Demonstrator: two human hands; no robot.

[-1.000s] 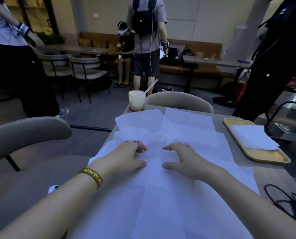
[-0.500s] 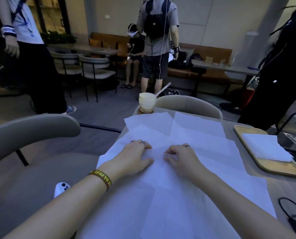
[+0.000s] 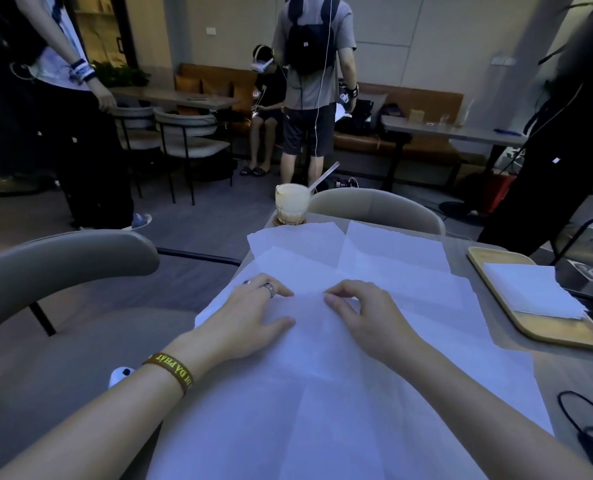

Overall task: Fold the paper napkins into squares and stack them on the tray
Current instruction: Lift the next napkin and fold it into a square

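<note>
The near edges of the unfolded napkins (image 3: 340, 393) are cut off by the frame, as is a black cable (image 3: 580, 422) at the right. The left hand (image 3: 253, 317) is laid flat on the sheets. The right hand (image 3: 361, 313) is curled beside it; whether paper is pinched cannot be told. Folded napkins (image 3: 530, 289) are stacked on the tray (image 3: 565, 337) on the table (image 3: 572, 375). A dim café is seen beyond.
</note>
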